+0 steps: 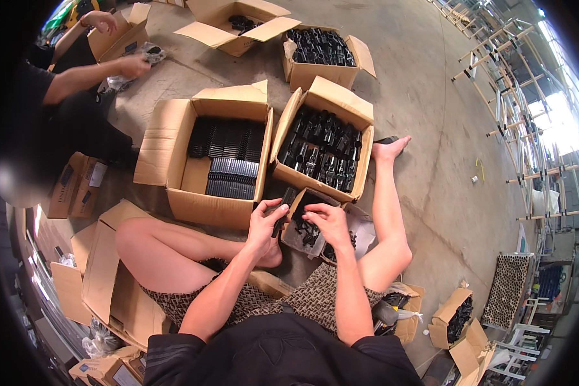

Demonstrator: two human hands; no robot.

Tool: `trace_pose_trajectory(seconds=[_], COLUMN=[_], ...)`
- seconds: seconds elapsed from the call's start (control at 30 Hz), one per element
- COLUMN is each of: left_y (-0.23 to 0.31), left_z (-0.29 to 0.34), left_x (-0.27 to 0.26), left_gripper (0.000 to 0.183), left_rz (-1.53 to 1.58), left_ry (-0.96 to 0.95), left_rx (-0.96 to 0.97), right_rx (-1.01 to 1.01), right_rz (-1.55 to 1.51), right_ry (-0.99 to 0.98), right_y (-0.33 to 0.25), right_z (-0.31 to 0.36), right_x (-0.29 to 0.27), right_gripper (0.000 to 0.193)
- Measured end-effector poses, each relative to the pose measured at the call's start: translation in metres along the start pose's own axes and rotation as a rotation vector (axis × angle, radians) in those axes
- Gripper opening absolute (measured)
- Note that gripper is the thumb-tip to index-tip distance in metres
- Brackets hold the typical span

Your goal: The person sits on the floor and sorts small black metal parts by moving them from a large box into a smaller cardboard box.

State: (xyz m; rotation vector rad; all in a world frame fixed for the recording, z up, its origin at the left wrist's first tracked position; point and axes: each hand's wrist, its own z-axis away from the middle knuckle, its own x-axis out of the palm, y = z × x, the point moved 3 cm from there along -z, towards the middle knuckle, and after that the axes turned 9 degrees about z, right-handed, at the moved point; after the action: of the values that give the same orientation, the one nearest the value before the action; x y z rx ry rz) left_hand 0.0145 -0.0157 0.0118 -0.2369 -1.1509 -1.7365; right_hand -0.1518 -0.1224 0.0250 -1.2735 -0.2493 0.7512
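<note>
My left hand (pixel 262 225) is closed around a long black plastic part (pixel 284 207), held tilted upward in front of my knees. Beside it, my right hand (pixel 330 223) has its fingertips drawn together over a translucent plastic bin (pixel 292 242) of small black pieces (pixel 311 235). Whatever those fingers pinch is too small to make out. A second bin (pixel 365 225) with more small black pieces sits partly behind my right wrist. Just beyond stand two open cartons: the left carton (pixel 206 204) contains neat rows of flat black parts (pixel 231 154), the right carton (pixel 321 183) glossy black parts (pixel 321 145).
Another person's hand (pixel 134 65) holds a plastic bag (pixel 153 53) at the upper left. Further cartons (pixel 331 76) (pixel 238 45) stand at the back. Opened cardboard (pixel 109 276) lies by my left knee, a small carton (pixel 453 315) at right. Tube racks (pixel 508 83) line the right side.
</note>
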Motion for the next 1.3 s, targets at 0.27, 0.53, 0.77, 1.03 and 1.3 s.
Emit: trace_pose_trajectory(seconds=[0.27, 0.53, 0.77, 1.03, 1.3], left_y=[-0.006, -0.006, -0.001, 0.000, 0.000], left_z=[-0.008, -0.007, -0.003, -0.005, -0.004], left_x=[-0.001, -0.001, 0.002, 0.001, 0.002], left_gripper=[0.028, 0.025, 0.026, 0.027, 0.027], left_rz=[0.056, 0.077, -0.017, -0.083, -0.135], left_ry=[-0.021, -0.033, -0.020, -0.009, -0.021], left_rx=[0.018, 0.041, 0.124, 0.210, 0.287], right_rx=[-0.085, -0.168, -0.353, -0.316, -0.181], right_rz=[-0.028, 0.170, 0.344, 0.298, 0.149], right_ry=[0.122, 0.230, 0.304, 0.252, 0.235], right_y=[-0.012, -0.033, -0.042, -0.035, -0.020], right_z=[-0.013, -0.004, 0.002, -0.001, -0.005], right_x=[0.036, 0.042, 0.045, 0.046, 0.053], right_gripper=[0.020, 0.016, 0.015, 0.015, 0.018])
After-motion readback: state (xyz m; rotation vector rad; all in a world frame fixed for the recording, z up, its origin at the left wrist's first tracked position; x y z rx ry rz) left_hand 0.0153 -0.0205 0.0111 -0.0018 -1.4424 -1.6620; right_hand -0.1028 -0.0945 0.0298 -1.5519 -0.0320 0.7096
